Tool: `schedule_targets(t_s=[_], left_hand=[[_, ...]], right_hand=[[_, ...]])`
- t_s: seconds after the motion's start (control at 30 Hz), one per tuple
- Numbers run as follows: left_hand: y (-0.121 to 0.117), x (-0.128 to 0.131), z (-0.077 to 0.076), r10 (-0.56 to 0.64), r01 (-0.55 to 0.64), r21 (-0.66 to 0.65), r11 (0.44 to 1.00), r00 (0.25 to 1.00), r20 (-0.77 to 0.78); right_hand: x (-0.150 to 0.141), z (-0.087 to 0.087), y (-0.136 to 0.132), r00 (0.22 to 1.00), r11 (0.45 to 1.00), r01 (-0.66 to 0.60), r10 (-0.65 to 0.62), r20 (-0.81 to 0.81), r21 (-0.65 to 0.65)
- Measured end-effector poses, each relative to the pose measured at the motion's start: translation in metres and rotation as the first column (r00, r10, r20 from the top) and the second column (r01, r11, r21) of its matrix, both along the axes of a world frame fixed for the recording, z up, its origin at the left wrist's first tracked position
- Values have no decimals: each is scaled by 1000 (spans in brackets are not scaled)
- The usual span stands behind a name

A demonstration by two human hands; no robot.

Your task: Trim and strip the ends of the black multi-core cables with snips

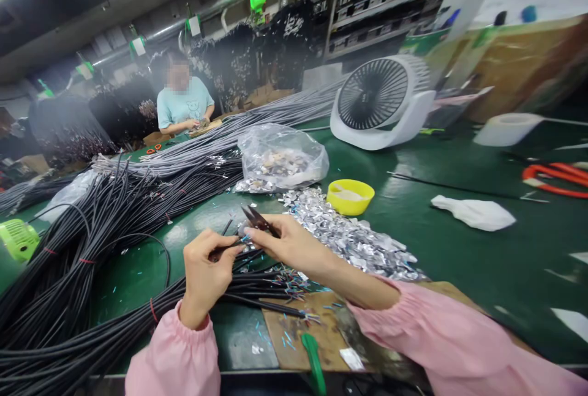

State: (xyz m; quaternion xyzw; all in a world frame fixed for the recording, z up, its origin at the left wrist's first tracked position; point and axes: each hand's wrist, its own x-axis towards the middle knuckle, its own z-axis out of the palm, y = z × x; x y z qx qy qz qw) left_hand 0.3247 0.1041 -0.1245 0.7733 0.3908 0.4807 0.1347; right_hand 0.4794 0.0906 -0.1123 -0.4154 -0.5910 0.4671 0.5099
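Going left to right: lime-green vented unit (19, 240) at the edge, then long bundles of black cables (98, 227) across the green worktop (459, 267), some cinched with red ties (86, 261). Further back, person in light-blue T-shirt (186, 105) on the far side, beside grey cables (275, 108). Near centre, left hand (206, 267), fingers pinching a dark cable end, blue wire ends (245, 239) poking out between both hands, above the front bundle with its stripped, coloured tips. Right hand (289, 240) just beside, fingers closed around dark snips (260, 220), blades slightly apart, pointing up and left; cannot tell whether right fingertips touch the wires. Behind the hands, clear plastic bag (282, 157) of small pieces; below, brown board (291, 347) with green handle (313, 359) on top. Next, spread of silvery pieces (353, 240), yellow cup (350, 200) touching its edge, white fan (381, 102) behind. Far right, white roll (508, 128) and orange handles (555, 177).
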Motion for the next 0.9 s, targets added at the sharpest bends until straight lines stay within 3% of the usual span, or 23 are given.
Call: schedule_targets(t_s=[0.1,0.27,0.4,0.47,0.53,0.67,0.73,0.9], left_hand=[[-3,3,-4,64,-58,122,991,997,-46],[-7,7,-5,107,-96,210,973,993,-44],[-11,7,-5,113,-84,302,950,990,-80],[-11,7,-5,124,-98,325,941,991,-58],[-11,8,-4,120,-111,283,953,993,-17],[-10,7,-2,112,-134,155,979,983,142],[-9,6,-3,116,-152,150,977,967,226],[-8,4,-7,115,-171,183,968,952,285]], right_hand=[[0,-1,-1,992,994,105,-107,69,35],[1,-3,-5,911,928,235,-314,265,290],[-1,-6,-9,860,806,162,-399,319,570],[-1,-7,-11,852,753,101,-403,334,650],[-2,-7,-13,863,764,92,-381,332,639],[-2,-5,-15,902,853,223,-364,232,472],[-1,-5,-14,903,853,268,-384,191,447],[-1,-9,-12,921,869,167,-306,240,465]])
